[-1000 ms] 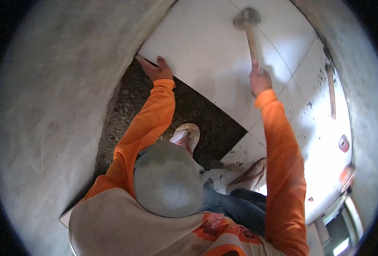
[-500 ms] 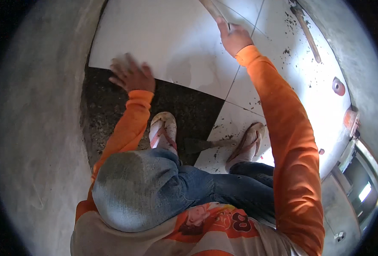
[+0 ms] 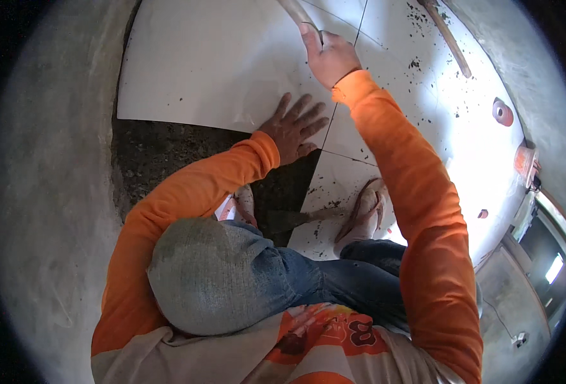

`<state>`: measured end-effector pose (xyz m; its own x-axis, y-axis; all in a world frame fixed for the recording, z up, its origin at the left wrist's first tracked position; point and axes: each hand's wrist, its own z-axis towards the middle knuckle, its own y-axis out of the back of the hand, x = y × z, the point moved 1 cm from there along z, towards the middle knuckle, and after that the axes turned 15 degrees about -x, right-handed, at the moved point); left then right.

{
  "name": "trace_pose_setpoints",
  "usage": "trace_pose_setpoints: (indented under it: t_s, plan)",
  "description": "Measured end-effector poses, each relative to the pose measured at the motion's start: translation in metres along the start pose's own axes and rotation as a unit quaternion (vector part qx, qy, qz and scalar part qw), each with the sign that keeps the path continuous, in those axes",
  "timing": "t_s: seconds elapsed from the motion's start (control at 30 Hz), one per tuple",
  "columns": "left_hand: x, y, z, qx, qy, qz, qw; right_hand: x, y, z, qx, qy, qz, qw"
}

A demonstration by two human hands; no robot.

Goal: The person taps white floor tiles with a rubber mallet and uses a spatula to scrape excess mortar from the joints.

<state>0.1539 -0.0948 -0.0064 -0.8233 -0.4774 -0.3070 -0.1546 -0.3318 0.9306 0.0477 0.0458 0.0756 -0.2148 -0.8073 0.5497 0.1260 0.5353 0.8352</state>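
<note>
ok so just the head cam here: R hand is wrapped round a wood-handled tool, thumb lying along the shaft, far end's out of frame so idk what's on it. L hand isn't gripping anything, fingers splayed, back of hand up, over the near edge of the big white tile, below n a bit left of the R grip; can't say if it's pressing or hovering. Tile spreads out left of the grip toward the grey wall, w/ dark rough bed bare below it. What could go wrong imo: L fingers are p close to the tool grip, so a stray swing might catch them; a hard knock near that exposed edge could chip or crack it; n loose grit right of the grip could get under the tile n leave it sitting off. As for direction, tool's long axis runs from the grip up n a bit left, straight off the top of frame; tile's near edge goes roughly L-R, dipping lower at its right end, but the far side's cut off so no idea re its long axis
</note>
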Motion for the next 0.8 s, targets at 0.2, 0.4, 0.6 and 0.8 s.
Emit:
trace_pose_setpoints:
  t_s: [0.2,0.4,0.6,0.8]
  plan:
    - [-0.01,-0.004,-0.003,0.011,-0.03,-0.023,0.999,-0.008,-0.01,0.012,0.113,-0.046,-0.05,0.991]
    - [-0.023,-0.009,-0.016,-0.015,-0.064,-0.056,0.996,-0.007,-0.024,0.01,-0.008,-0.017,-0.012,1.0]
    - [0.096,0.016,0.007,0.054,0.183,0.217,0.957,0.015,-0.012,0.048,-0.094,0.038,0.094,0.99]
    - [0.189,0.025,-0.038,-0.17,0.511,0.265,0.8,0.005,0.029,0.071,0.115,0.036,-0.04,0.992]
